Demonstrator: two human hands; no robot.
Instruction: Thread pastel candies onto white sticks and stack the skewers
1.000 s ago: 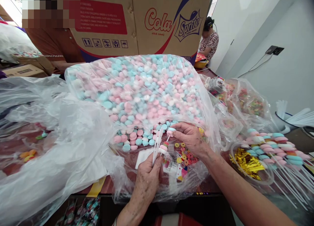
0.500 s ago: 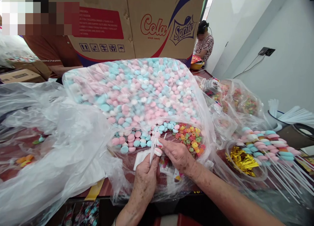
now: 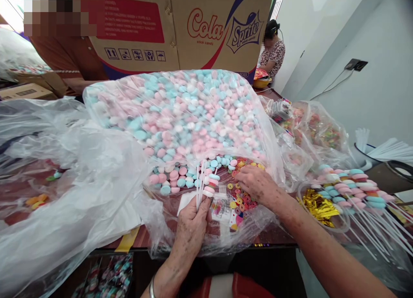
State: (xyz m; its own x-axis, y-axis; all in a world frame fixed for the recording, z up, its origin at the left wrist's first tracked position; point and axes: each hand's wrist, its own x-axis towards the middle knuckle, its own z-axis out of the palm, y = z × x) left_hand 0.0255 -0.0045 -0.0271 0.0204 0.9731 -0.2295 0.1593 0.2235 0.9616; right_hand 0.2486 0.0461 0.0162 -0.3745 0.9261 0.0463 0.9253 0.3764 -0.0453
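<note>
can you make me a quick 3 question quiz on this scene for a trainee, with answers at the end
1. Multiple choice: what does the left hand hold?
a) gold strips
b) white sticks
c) a cardboard box

2. True or false: the gold strips lie inside the round clear tub.

3. Fill in: the small colourful candies near the right hand are shaped like ____.

Key: 1. b; 2. true; 3. rings.
</note>
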